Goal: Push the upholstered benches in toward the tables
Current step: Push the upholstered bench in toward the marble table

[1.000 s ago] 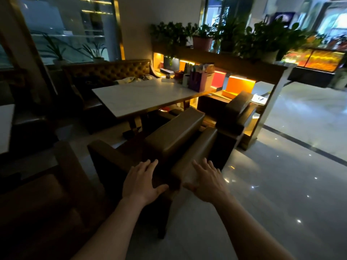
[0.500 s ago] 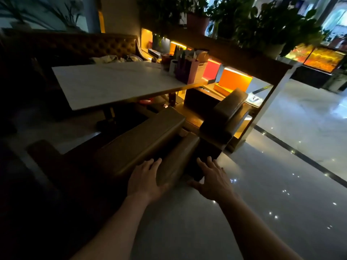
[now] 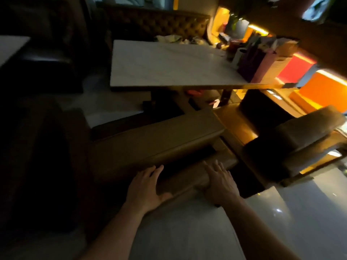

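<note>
A brown upholstered bench [image 3: 154, 145] stands in front of me, its padded back rail [image 3: 187, 177] nearest to me. My left hand [image 3: 145, 186] lies flat on the left part of that rail, thumb hooked under its near edge. My right hand [image 3: 218, 182] rests on the rail's right part, fingers spread forward. Beyond the bench is a white marble-topped table [image 3: 165, 64]. A second brown bench [image 3: 308, 141] stands to the right, apart from the first.
A tufted brown banquette [image 3: 159, 25] runs behind the table. Bags and boxes [image 3: 261, 61] crowd the table's right end. A lit orange shelf unit [image 3: 323, 87] stands at right. Dark seating [image 3: 37, 147] fills the left. Glossy grey floor [image 3: 187, 231] lies under my arms.
Both hands have come down from hovering onto the bench's back rail. The view has dipped and moved closer, and the bench sits nearer to the table.
</note>
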`<state>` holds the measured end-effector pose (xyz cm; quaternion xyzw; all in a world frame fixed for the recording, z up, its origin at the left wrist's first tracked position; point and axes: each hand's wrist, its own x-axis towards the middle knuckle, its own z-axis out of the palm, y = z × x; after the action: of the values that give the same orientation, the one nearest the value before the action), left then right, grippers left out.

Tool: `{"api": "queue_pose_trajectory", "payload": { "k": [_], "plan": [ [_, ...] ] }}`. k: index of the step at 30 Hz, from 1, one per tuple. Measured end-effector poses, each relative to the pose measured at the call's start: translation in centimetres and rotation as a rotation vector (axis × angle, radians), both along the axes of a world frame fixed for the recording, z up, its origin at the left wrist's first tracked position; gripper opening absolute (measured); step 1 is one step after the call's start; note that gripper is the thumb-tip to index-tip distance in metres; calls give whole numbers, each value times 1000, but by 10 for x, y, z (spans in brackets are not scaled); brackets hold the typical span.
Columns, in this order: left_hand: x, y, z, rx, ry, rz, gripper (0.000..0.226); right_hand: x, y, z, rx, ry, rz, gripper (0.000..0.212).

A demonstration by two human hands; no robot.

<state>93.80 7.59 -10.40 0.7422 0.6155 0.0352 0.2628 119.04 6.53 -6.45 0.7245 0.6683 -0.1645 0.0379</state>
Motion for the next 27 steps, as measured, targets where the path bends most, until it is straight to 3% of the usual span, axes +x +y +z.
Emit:
{"api": "queue_pose_trajectory", "payload": {
  "k": [13, 22, 27],
  "plan": [
    [25, 7, -95, -150, 162, 231, 115, 39, 98, -126, -168, -47, 449, 124],
    [16, -1, -111, -69, 174, 221, 121, 30, 94, -142, -122, -76, 461, 115],
    [11, -4, -117, -32, 117, 228, 111, 28, 95, -143, -149, -109, 462, 113]
  ]
}}
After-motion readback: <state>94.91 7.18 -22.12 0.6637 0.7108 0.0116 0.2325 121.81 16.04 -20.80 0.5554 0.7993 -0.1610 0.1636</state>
